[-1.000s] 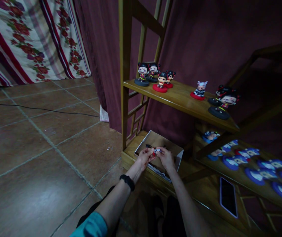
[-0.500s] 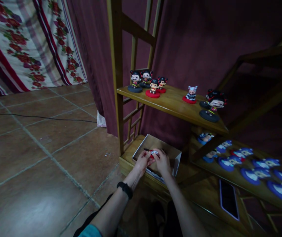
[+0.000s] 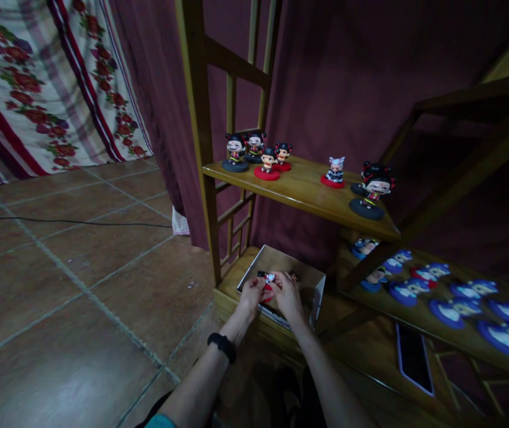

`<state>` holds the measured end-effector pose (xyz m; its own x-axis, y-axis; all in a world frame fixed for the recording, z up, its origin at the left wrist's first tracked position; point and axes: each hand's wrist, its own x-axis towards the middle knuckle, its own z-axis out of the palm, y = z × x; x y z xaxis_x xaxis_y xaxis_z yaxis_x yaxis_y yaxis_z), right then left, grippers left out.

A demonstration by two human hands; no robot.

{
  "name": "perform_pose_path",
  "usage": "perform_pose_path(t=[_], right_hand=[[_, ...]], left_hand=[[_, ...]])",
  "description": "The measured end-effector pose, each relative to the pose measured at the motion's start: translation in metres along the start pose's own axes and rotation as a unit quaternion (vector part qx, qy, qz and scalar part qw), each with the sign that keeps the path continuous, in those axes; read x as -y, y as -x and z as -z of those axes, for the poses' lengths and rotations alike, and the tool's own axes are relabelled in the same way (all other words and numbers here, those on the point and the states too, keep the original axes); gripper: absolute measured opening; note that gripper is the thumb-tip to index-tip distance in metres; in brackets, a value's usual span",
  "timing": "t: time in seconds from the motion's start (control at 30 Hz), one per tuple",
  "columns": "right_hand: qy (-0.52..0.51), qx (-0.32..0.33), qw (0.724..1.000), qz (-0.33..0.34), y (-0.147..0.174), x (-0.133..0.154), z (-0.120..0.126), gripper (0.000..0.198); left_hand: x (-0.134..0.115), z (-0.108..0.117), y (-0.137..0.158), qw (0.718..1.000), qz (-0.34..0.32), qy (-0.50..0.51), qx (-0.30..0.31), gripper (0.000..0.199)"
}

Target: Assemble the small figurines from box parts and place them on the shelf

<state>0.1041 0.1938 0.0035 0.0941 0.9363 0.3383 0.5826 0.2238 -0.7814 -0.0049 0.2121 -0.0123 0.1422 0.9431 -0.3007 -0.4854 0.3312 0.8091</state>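
Note:
Over an open cardboard box [image 3: 312, 285], my left hand [image 3: 253, 292] and my right hand [image 3: 286, 292] are close together. Between their fingers they hold a small figurine [image 3: 268, 278] with black, white and red parts; both hands are closed on it, and fingers cover some of it. Another small dark figurine [image 3: 294, 276] shows inside the box, just beyond my right hand. The box stands on the low wooden shelf [image 3: 230, 288].
Above the box, a wooden shelf [image 3: 299, 190] carries several figurines on red or dark round bases. To the right, a lower shelf holds several figurines on blue bases [image 3: 454, 312]. A phone [image 3: 414, 358] lies below them. A cable [image 3: 80, 222] crosses the tiled floor.
The figurine has turned in my fingers, so more of its red part shows below. The dark figurine in the box has come into sight. My view has shifted slightly.

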Motion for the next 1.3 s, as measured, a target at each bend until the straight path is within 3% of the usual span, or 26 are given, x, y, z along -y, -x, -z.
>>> perform_pose_path(t=[0.17,0.33,0.53,0.63,0.9,1.1,1.3], right_hand=[[-0.033,-0.008,0.999,-0.009,0.005,-0.003,-0.007,0.027],[-0.150,0.009,0.988,-0.046,0.015,-0.007,-0.009,0.027],[-0.252,-0.031,0.963,-0.087,0.051,0.005,0.016,0.030],[-0.284,-0.018,0.951,-0.124,0.081,0.018,0.029,0.035],[-0.361,0.053,0.922,-0.129,0.150,0.030,0.026,0.039],[-0.369,0.059,0.919,-0.123,0.160,0.028,0.015,0.029],[-0.357,0.058,0.924,-0.125,0.162,0.028,0.010,0.023]], left_hand=[[0.005,0.000,0.007,0.999,-0.030,-0.009,-0.020,0.014],[0.001,0.004,0.027,1.000,-0.007,0.016,0.005,0.014],[-0.018,0.018,0.068,0.999,0.027,0.035,0.016,0.014],[-0.020,0.023,0.094,0.999,0.033,0.009,0.023,0.011],[0.011,0.022,0.161,0.998,0.040,-0.050,0.024,0.012],[0.020,0.029,0.185,0.998,0.030,-0.021,0.056,0.017],[0.026,0.031,0.187,0.998,0.008,-0.049,0.024,0.017]])
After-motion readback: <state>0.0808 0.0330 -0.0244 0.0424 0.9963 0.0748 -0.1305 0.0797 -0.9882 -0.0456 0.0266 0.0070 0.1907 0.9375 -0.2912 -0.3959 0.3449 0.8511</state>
